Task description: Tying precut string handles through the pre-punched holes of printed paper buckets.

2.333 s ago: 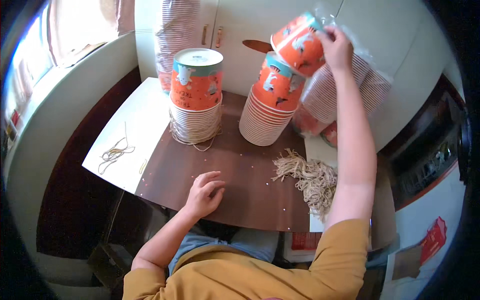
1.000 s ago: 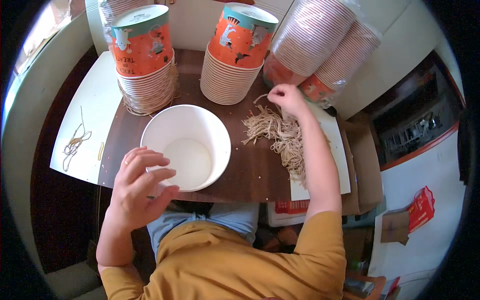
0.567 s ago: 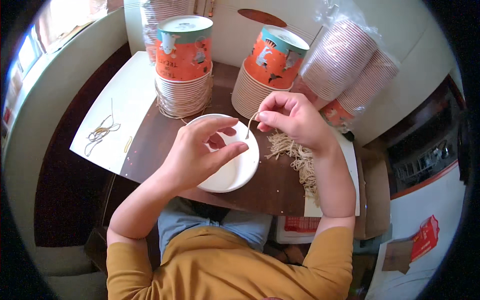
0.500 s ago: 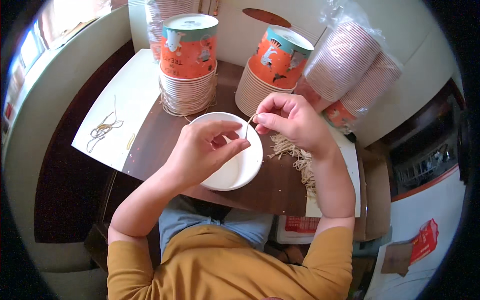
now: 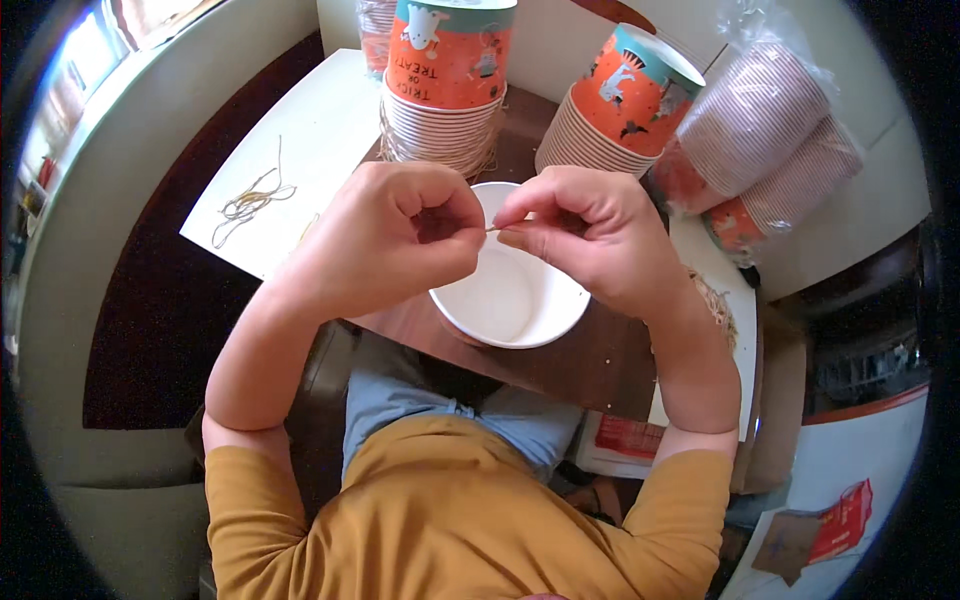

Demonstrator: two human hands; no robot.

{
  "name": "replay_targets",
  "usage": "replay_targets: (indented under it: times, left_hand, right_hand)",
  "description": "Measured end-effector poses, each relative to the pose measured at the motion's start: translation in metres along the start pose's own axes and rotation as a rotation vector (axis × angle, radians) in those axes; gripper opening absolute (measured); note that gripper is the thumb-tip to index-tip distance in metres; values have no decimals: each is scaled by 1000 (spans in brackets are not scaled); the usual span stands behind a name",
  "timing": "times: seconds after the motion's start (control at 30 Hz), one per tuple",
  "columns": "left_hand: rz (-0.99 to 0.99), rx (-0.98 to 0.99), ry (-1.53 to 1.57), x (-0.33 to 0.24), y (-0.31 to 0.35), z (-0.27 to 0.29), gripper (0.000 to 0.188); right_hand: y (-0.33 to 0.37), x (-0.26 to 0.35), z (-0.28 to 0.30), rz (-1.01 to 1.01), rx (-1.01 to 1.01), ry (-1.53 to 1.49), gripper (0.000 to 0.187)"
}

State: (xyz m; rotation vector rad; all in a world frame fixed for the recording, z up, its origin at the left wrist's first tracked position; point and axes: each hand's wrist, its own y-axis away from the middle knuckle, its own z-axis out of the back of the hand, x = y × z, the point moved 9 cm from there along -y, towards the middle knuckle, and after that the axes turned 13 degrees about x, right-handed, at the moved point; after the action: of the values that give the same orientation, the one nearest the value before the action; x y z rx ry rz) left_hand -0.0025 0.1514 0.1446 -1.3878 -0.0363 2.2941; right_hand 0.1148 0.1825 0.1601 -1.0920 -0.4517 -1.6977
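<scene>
Above a white-lined paper tub (image 5: 510,305), both my hands are pinched close together. A short bit of thin beige string (image 5: 491,229) shows between their fingertips. My left hand (image 5: 405,235) has thumb and forefinger pressed together on one end of it. The other end is pinched in my right hand (image 5: 610,235). Most of the string is hidden by the fingers. The tub stands upright on the brown table, its mouth facing up, and its far rim is partly covered by my hands.
Behind the tub stand two stacks of upturned orange-and-green printed tubs, a left stack (image 5: 448,65) with strings around it and a right stack (image 5: 635,95). Loose strings (image 5: 245,208) lie at left, a string pile (image 5: 712,300) at right. Plastic-wrapped tubs (image 5: 750,130) lean back right.
My left hand has closed its pinch on the string, and both hands have drawn together and look larger. The whole view has shifted, so the table and tubs appear farther right and higher.
</scene>
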Motion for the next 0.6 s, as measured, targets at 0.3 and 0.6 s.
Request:
replay_targets:
  times: [0.3,0.6]
  left_hand:
    - [-150,-7,-148,-8,8,-3,9]
    - [46,-229,-176,46,19,20,28]
  right_hand:
    - [2,6,-9,113,-46,288,9]
    - [29,-82,39,-339,-66,439,7]
